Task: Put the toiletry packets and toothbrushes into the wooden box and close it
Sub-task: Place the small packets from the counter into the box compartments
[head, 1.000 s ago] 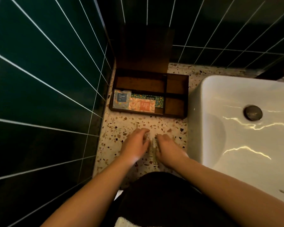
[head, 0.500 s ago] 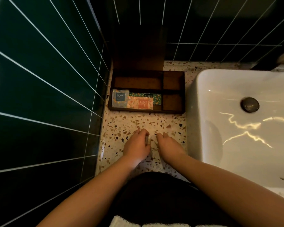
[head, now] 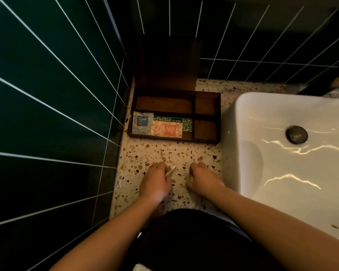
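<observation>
The dark wooden box (head: pixel 206 141) sits open at the back of the terrazzo counter, its lid (head: pixel 167 65) standing upright against the tiled wall. Its front left compartment holds a grey-blue shower cap packet (head: pixel 142 125), an orange packet (head: pixel 167 130) and a green patterned packet (head: pixel 186 124). The other compartments look empty. My left hand (head: pixel 156 181) is closed on a pale toothbrush (head: pixel 170 171) whose end pokes out past my fingers. My right hand (head: pixel 203 178) rests curled on the counter over another pale stick-like piece (head: pixel 188 175), mostly hidden.
A white basin (head: pixel 290 153) with a dark drain plug (head: pixel 296 134) fills the right side. Dark green tiled walls (head: pixel 57 94) close in on the left and behind. The terrazzo counter (head: pixel 170 151) runs as a narrow strip between wall and basin.
My hands have drawn apart, the left one lifting a toothbrush so that its end shows. The camera has tilted slightly, shifting the box in view.
</observation>
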Action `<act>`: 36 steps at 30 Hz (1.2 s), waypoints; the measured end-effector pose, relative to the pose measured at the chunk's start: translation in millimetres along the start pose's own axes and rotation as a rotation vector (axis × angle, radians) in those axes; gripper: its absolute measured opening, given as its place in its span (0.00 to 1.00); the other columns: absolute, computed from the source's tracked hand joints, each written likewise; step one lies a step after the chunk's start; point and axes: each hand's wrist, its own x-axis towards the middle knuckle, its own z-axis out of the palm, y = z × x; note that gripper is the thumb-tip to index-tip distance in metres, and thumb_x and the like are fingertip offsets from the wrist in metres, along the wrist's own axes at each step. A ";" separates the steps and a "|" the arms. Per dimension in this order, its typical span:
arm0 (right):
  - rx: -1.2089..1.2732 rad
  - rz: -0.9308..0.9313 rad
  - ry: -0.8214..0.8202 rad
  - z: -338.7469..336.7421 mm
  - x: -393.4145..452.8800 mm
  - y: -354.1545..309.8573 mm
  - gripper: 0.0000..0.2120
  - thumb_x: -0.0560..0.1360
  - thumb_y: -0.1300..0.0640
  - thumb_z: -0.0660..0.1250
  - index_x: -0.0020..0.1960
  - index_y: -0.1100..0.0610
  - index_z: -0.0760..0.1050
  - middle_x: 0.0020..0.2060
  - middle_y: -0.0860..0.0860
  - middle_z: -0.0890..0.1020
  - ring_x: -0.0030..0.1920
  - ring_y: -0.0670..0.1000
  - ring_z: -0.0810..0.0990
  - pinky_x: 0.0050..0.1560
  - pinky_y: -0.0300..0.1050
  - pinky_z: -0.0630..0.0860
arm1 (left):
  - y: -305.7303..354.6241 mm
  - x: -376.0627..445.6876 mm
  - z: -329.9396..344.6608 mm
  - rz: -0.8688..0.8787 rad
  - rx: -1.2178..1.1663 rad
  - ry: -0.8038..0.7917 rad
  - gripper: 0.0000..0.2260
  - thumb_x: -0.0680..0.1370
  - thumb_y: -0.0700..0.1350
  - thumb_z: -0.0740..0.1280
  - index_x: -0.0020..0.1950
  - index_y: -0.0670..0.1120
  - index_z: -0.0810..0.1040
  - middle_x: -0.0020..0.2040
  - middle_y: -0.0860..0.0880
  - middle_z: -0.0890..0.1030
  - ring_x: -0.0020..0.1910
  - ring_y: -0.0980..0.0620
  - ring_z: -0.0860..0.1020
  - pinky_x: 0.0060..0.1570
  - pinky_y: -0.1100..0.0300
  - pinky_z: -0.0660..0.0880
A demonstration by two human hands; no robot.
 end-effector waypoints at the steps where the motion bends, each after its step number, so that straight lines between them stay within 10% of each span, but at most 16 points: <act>1: -0.042 -0.012 -0.008 3.0 0.3 -0.6 0.14 0.78 0.54 0.63 0.62 0.57 0.69 0.59 0.58 0.73 0.57 0.60 0.76 0.53 0.55 0.79 | -2.2 0.6 -1.7 -0.004 -0.015 0.004 0.06 0.81 0.48 0.65 0.55 0.49 0.76 0.51 0.50 0.77 0.48 0.50 0.76 0.46 0.50 0.78; 11: 0.057 0.020 0.030 -11.0 0.4 -7.6 0.07 0.80 0.56 0.63 0.56 0.57 0.73 0.51 0.57 0.81 0.48 0.57 0.80 0.48 0.54 0.81 | -2.7 5.7 -21.4 -0.018 -0.286 0.047 0.06 0.82 0.49 0.67 0.56 0.49 0.76 0.40 0.56 0.79 0.37 0.58 0.78 0.35 0.60 0.73; 19: 0.525 0.022 0.377 -96.2 4.9 -12.1 0.04 0.77 0.54 0.71 0.49 0.53 0.79 0.40 0.45 0.81 0.38 0.42 0.80 0.34 0.30 0.73 | 34.6 38.0 -71.3 0.032 -0.404 0.203 0.06 0.80 0.49 0.70 0.51 0.49 0.77 0.38 0.49 0.81 0.31 0.49 0.78 0.31 0.54 0.74; 25: 0.514 0.020 0.411 -135.0 35.9 -8.5 0.03 0.78 0.57 0.69 0.50 0.54 0.81 0.41 0.48 0.81 0.35 0.44 0.77 0.30 0.33 0.68 | 55.7 75.7 -82.2 0.031 -0.454 0.163 0.09 0.80 0.46 0.70 0.58 0.45 0.81 0.48 0.50 0.82 0.48 0.50 0.81 0.43 0.64 0.73; 30: 0.352 0.039 0.280 -147.2 59.6 -9.6 0.12 0.82 0.54 0.62 0.58 0.57 0.81 0.53 0.58 0.83 0.47 0.56 0.79 0.42 0.42 0.72 | 71.1 106.5 -84.3 0.028 -0.238 0.045 0.16 0.83 0.46 0.65 0.70 0.43 0.77 0.65 0.44 0.81 0.63 0.44 0.78 0.60 0.53 0.74; 36: 0.247 0.102 0.169 -148.6 84.1 -15.5 0.13 0.77 0.54 0.70 0.59 0.60 0.79 0.54 0.58 0.81 0.47 0.55 0.79 0.36 0.41 0.72 | 83.6 130.8 -82.5 0.012 -0.102 -0.110 0.10 0.81 0.49 0.68 0.48 0.43 0.83 0.42 0.47 0.81 0.44 0.44 0.79 0.40 0.54 0.71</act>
